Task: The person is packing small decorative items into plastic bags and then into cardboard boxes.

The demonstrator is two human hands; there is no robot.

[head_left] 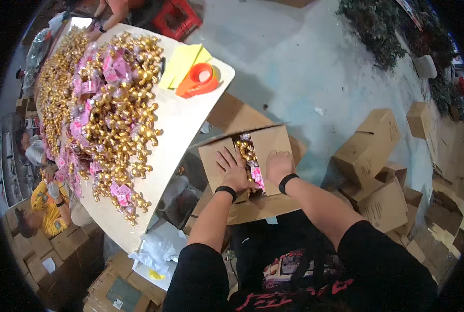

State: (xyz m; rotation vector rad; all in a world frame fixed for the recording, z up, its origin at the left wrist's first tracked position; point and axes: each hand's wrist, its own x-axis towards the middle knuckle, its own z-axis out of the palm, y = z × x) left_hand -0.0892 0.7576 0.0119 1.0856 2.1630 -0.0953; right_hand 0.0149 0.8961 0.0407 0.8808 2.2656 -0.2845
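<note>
A brown cardboard box (pixel 211 162) stands before me with its two top flaps folded inward, a gap between them. Through the gap show shiny gold balls (pixel 246 149) in clear wrap and a pink label (pixel 257 177). My left hand (pixel 234 172) lies with fingers spread on the left flap, its thumb reaching across the gap by the label. On the right flap (pixel 271 141) rests my right hand (pixel 280 166), curled like a fist; whether anything is inside its fingers is hidden.
A white table (pixel 190 125) at my left bears a heap of gold ball bunches (pixel 123 114) with pink labels, yellow sheets (pixel 182 62) and an orange tape dispenser (pixel 201 78). Cardboard boxes (pixel 370 143) lie at right. A red stool (pixel 176 20) stands beyond; a person in yellow (pixel 50 208) is at far left.
</note>
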